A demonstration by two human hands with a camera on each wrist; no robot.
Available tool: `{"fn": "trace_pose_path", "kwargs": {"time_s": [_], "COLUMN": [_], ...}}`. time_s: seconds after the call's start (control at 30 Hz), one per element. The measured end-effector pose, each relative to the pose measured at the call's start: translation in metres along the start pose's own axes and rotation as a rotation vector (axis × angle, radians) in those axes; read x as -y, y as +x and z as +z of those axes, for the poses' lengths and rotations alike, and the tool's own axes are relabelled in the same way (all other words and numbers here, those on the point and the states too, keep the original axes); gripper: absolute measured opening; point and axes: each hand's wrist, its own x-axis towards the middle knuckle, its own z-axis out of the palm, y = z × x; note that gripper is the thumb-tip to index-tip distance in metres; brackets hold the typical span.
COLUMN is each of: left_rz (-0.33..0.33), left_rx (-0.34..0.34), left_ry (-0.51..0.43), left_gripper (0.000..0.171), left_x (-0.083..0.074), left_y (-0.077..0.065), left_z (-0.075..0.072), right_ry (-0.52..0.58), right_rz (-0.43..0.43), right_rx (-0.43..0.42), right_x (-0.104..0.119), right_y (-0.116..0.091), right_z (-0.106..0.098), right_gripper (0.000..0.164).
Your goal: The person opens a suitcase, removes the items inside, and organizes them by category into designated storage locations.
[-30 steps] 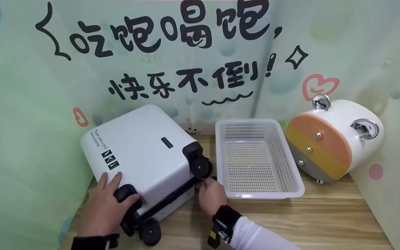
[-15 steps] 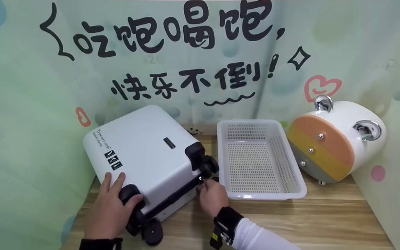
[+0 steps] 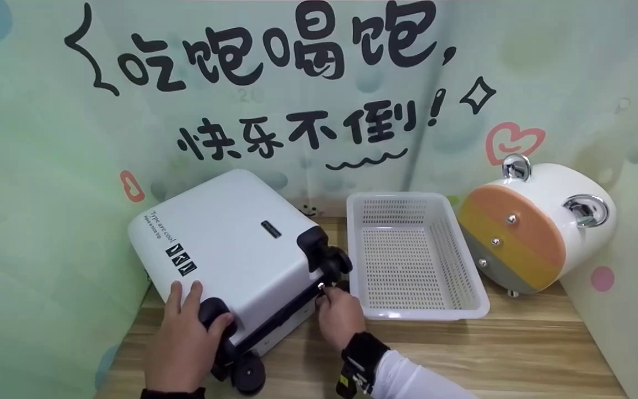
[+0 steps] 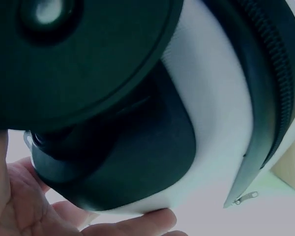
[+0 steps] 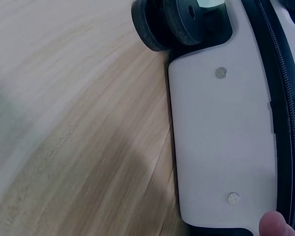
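Observation:
A small white suitcase (image 3: 230, 238) lies flat with its black wheels toward me. My left hand (image 3: 186, 338) rests on its near left corner, fingers extended over the white shell and thumb across the black wheel mount (image 3: 216, 316). In the left wrist view a wheel (image 4: 88, 64) fills the upper left, and a metal zipper pull (image 4: 248, 197) hangs by the far end of the black seam. At the near right corner, my right hand (image 3: 341, 317) pinches a silver zipper pull (image 3: 322, 286) beside the wheel. A closed zipper (image 5: 285, 83) runs along the suitcase's side.
A white perforated plastic basket (image 3: 418, 315) stands right of the suitcase, close to its right wheel (image 3: 336, 260). Further right, a white drum-shaped thing with a striped face (image 3: 513, 238) and chrome fittings leans by the wall. Wooden tabletop (image 3: 463, 354) runs along the front.
My left hand has slid slightly right and toward me along the corner. The right-hand wheel has swivelled, and the zipper pull shows more. My right hand stays nearly in place.

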Motion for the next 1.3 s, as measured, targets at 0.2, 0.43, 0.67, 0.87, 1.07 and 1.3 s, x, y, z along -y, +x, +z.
{"fn": "trace_pose_path", "kwargs": {"time_s": [0.2,0.43,0.67,0.87,1.07,1.3], "left_rz": [0.015,0.008,0.015,-0.003,0.034,0.243], "left_rx": [-0.021,-0.013,-0.067,-0.090,0.040,0.201], "left_ry": [-0.005,0.001,0.001,-0.002,-0.023,-0.236], "left_gripper": [0.091,0.091,0.086,0.086,0.084,0.086], "left_x": [-0.003,-0.009,-0.021,-0.031,-0.016,0.033], "left_y": [-0.001,-0.002,-0.011,-0.015,-0.012,0.006], "left_z": [0.001,0.002,0.007,0.012,-0.004,-0.025], "right_ry": [-0.017,0.000,-0.016,0.017,0.041,0.039], "right_rz": [-0.014,-0.070,-0.109,-0.097,-0.059,-0.053], "right_rx": [0.012,0.089,0.082,0.129,0.152,0.150], "right_x": [0.002,0.007,0.007,0.007,0.006,0.004], "right_y": [-0.004,-0.015,-0.019,-0.020,-0.019,-0.015], "right_z": [0.001,0.004,0.007,0.006,0.006,0.006], "right_gripper": [0.020,0.020,0.018,0.017,0.020,0.019]}}
